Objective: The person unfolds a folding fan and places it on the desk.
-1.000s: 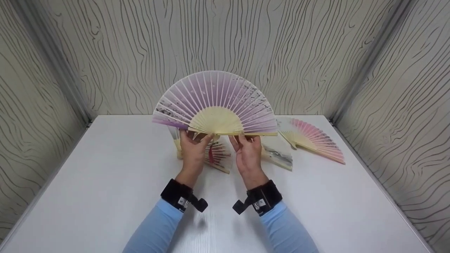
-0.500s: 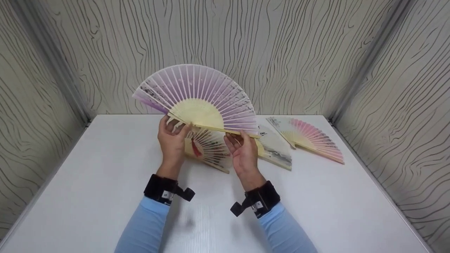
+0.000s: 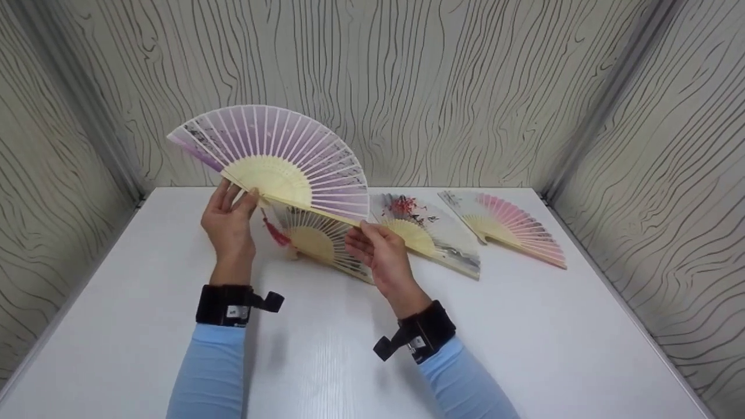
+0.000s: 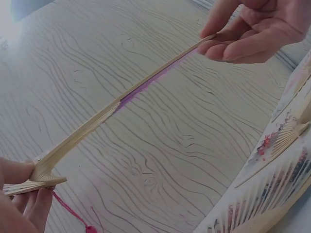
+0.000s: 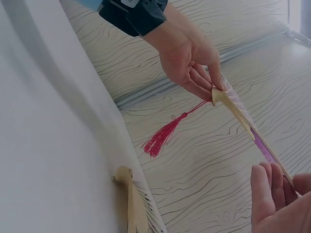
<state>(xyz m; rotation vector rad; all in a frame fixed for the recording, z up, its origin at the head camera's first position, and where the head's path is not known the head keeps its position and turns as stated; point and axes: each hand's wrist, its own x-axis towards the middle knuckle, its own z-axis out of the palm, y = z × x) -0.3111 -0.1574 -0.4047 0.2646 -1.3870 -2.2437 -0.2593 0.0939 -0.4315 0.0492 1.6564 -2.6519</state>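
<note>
A spread purple folding fan (image 3: 279,137) with pale wooden ribs is held up above the table in both hands. My left hand (image 3: 230,224) pinches it near the pivot, thumb in front and fingers behind. Farther along its lower edge, my right hand (image 3: 384,259) pinches the outer guard rib between thumb and fingers. The fan tilts, its left side higher. From its pivot hangs a red tassel (image 5: 164,137), plain in the right wrist view. Behind and below it, another spread fan (image 3: 314,241) lies on the table, partly covered by the purple one.
Right of the hands lies a white fan with red blossoms (image 3: 433,230), spread on the white table (image 3: 326,361). A pink and white fan (image 3: 512,227) lies spread at the far right. Wood-grain patterned panels (image 3: 407,75) enclose the table at the back and sides.
The purple fan has moved left and tilted, its left end rising. Both hands keep hold of it; my left hand has shifted farther left. More of the fans behind now shows.
</note>
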